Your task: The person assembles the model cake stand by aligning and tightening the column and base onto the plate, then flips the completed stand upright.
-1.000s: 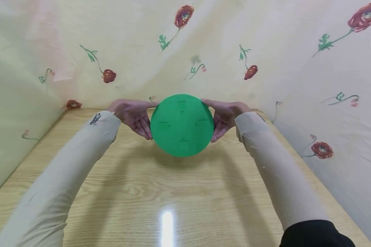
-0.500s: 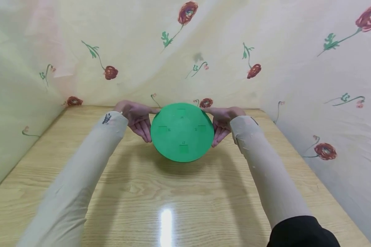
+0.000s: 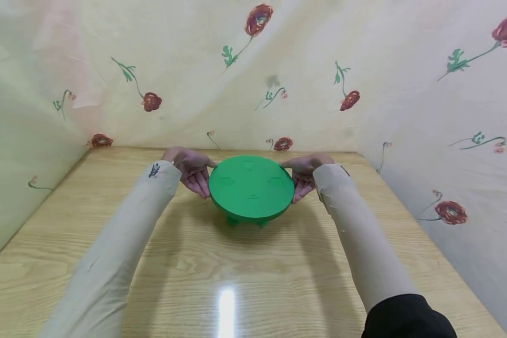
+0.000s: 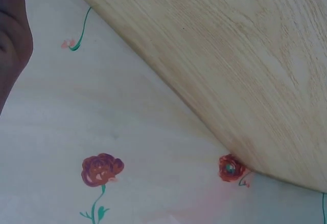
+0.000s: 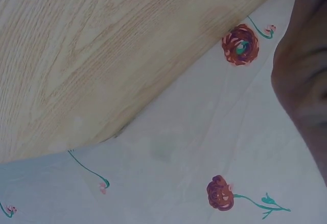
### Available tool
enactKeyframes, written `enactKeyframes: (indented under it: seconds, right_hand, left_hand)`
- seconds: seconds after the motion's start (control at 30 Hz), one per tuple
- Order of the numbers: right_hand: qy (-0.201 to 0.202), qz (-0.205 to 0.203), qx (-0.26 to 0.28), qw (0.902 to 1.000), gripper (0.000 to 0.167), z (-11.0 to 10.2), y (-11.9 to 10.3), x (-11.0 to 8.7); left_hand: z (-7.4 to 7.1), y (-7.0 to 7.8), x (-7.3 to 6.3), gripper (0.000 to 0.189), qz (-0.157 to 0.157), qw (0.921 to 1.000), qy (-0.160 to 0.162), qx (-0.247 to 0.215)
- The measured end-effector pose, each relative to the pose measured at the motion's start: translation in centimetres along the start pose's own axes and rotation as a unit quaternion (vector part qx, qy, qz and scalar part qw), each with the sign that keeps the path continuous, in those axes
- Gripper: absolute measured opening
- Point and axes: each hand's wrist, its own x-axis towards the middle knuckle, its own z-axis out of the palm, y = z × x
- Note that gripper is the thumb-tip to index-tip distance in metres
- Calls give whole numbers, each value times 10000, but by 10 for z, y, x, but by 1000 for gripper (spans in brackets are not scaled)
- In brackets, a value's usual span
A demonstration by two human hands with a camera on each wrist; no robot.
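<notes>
A green round disc (image 3: 251, 185) with faint rectangular marks on its top is in the middle of the head view, its face tilted toward me. Small green feet (image 3: 232, 220) show under its near edge, just above the wooden table. My left hand (image 3: 192, 171) holds the disc's left rim, thumb at the upper edge and fingers down the side. On the opposite rim my right hand (image 3: 305, 176) grips in a mirrored way. In both wrist views only a dark edge of the hand appears, and the disc is out of sight.
The pale wooden table (image 3: 194, 281) runs back to a flower-printed cloth wall (image 3: 186, 61), with more of that cloth along both sides. A bright light reflection (image 3: 226, 312) lies on the near tabletop.
The disc has come down in the view and tipped flatter, so its face looks narrower and its feet now show. Both hands have lowered with it.
</notes>
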Motion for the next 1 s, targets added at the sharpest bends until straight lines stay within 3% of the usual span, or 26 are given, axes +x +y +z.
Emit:
enactKeyframes:
  seconds: [0.2,0.5,0.6,0.7,0.83,0.9,1.0]
  right_hand:
    - [-177,-66,62,9998,96,-1,0,-2]
    - [-92,-113,68,9999,95,3,-2,0]
    - [-73,-213,83,9997,95,2,1,1]
    - [-23,-541,-8,9985,98,0,10,3]
    - [161,-1144,-154,9932,105,1,35,4]
    - [350,-1424,-153,9891,106,1,51,4]
    - [809,-1851,-241,9791,103,1,75,3]
  left_hand:
    - [-1,-2,0,72,70,9999,79,-81]
    - [1,-7,0,72,69,9993,290,-220]
    - [1,-10,1,72,199,9987,389,-258]
    - [0,-17,0,73,532,9973,466,-207]
    - [4,-39,-1,77,1365,9891,542,75]
    - [8,-54,-1,80,1787,9811,678,308]
    - [17,-77,1,81,2331,9614,1177,872]
